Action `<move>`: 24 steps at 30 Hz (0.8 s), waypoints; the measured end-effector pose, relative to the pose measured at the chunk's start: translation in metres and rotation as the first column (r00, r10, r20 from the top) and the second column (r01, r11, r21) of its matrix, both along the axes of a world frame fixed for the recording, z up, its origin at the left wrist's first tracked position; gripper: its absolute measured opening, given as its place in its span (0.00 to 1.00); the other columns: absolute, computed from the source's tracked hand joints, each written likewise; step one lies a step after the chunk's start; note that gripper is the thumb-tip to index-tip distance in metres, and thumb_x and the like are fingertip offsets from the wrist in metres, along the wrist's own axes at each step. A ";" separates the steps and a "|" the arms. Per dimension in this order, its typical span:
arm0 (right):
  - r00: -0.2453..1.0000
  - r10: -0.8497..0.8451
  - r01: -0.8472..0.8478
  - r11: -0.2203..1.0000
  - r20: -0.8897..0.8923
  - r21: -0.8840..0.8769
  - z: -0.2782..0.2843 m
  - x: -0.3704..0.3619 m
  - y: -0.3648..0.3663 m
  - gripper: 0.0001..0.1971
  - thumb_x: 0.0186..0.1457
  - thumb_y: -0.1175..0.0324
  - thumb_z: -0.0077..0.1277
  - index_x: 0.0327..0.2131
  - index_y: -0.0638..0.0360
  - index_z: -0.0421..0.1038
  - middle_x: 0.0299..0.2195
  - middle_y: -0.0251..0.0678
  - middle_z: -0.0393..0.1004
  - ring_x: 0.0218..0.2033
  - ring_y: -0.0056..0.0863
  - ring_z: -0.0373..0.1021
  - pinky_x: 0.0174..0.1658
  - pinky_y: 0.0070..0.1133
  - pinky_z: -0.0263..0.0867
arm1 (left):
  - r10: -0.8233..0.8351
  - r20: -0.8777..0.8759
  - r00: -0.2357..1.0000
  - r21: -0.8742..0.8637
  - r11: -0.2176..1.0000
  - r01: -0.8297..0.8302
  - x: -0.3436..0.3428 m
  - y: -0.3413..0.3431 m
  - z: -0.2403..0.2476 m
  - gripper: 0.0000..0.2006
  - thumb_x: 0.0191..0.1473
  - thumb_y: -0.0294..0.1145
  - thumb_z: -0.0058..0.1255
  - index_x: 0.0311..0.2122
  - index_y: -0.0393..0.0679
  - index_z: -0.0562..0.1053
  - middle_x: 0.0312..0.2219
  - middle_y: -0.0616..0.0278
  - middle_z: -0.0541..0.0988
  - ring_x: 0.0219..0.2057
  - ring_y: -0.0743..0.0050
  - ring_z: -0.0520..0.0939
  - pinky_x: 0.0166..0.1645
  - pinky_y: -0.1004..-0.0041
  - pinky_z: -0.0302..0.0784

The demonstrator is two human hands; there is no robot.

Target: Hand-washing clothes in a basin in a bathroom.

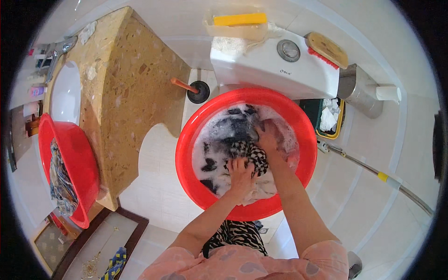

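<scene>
A large red basin holds soapy water, with foam around several wet garments. My left hand is closed over a black-and-white patterned cloth near the basin's middle, fingers bent onto its folds. Farther in and to the right lies my right hand, fingers stretched out and partly lost in the suds, at the edge of the patterned cloth. Beside it, dark wet clothing floats at the far side. White cloth bunches up close to the near rim.
Behind the basin stands a white toilet tank with a scrubbing brush on top. A plunger sits to its left. A stone counter carries a second red basin with clothes. On the right are a waste bin and a metal pole.
</scene>
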State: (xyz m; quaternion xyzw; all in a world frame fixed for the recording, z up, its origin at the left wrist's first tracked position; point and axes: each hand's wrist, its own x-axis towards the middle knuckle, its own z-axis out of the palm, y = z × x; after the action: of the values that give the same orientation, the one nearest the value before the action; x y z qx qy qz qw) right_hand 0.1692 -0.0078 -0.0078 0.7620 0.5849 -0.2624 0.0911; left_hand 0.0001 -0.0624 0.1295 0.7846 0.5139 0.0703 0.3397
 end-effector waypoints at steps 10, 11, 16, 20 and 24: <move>0.902 -0.256 0.405 0.781 -0.349 0.476 0.098 -0.034 -0.101 0.19 0.44 0.71 0.53 0.44 0.52 0.69 0.44 0.46 0.63 0.47 0.46 0.61 0.52 0.34 0.56 | 0.071 -0.231 0.970 -0.196 0.974 -0.117 -0.009 0.003 -0.093 0.38 0.39 0.27 0.61 0.58 0.51 0.59 0.53 0.46 0.59 0.55 0.42 0.61 0.53 0.51 0.65; 0.899 -0.269 0.417 0.771 -0.347 0.481 0.111 -0.040 -0.110 0.19 0.43 0.70 0.55 0.42 0.53 0.69 0.42 0.46 0.64 0.46 0.46 0.61 0.51 0.34 0.57 | 0.043 -0.275 0.960 -0.223 0.969 -0.107 0.000 0.006 -0.098 0.36 0.40 0.26 0.59 0.57 0.51 0.59 0.52 0.46 0.61 0.54 0.42 0.62 0.53 0.53 0.65; 0.955 -0.110 0.250 0.798 -0.275 0.548 0.103 -0.077 -0.083 0.12 0.41 0.66 0.60 0.32 0.55 0.71 0.33 0.41 0.65 0.39 0.41 0.64 0.42 0.33 0.62 | 0.075 -0.216 0.974 -0.359 0.921 -0.150 -0.002 0.021 -0.150 0.22 0.47 0.29 0.51 0.50 0.47 0.65 0.43 0.46 0.71 0.45 0.49 0.73 0.46 0.59 0.71; 0.959 -0.094 0.232 0.803 -0.268 0.549 0.061 -0.064 -0.041 0.08 0.45 0.63 0.57 0.26 0.54 0.70 0.25 0.37 0.68 0.27 0.41 0.68 0.30 0.33 0.66 | -0.135 -0.296 0.946 -0.500 0.865 -0.033 0.012 0.042 -0.132 0.15 0.52 0.33 0.45 0.46 0.43 0.68 0.39 0.48 0.76 0.40 0.51 0.77 0.42 0.59 0.74; 0.932 -0.175 0.266 0.925 -0.317 0.271 0.010 -0.051 -0.023 0.16 0.48 0.54 0.51 0.27 0.58 0.72 0.26 0.44 0.73 0.21 0.48 0.70 0.25 0.40 0.66 | 0.115 -0.273 0.955 -0.598 0.757 -0.262 0.005 0.034 -0.160 0.17 0.56 0.36 0.39 0.47 0.40 0.70 0.44 0.47 0.75 0.44 0.48 0.76 0.47 0.57 0.72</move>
State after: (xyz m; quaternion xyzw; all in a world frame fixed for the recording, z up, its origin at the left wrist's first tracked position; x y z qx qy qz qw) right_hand 0.1185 -0.0311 0.0017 0.7820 0.5354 -0.2837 -0.1457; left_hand 0.0056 -0.0285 -0.0307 0.5727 0.6187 -0.1582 0.5139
